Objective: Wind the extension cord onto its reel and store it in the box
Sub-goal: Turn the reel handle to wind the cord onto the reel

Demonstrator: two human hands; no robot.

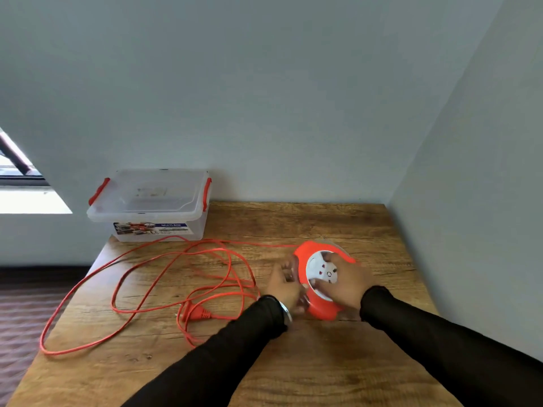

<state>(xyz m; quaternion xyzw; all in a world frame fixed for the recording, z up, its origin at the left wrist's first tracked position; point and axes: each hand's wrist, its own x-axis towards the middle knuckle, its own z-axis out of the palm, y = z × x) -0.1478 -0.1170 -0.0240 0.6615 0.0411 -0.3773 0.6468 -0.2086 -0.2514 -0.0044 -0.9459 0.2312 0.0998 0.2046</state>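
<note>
On the wooden table (293,362) in the corner, you are winding: your right hand (345,284) is gripping the reel's (316,306) white hub, your left hand (283,284) is blurred, grip unclear. Most cord (141,259) is lying loose left of centre. Next, keep turning; the closed box (150,201) upper left needs opening.

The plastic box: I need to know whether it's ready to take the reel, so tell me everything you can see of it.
The plastic box is clear, rectangular and looks like thin plastic, with a red clip latch at each short end and a printed label on its front wall. Its clear lid is on. It sits upright at the table's far left corner, against the wall. Neither hand touches it; the orange cord runs along just in front of it.
</note>
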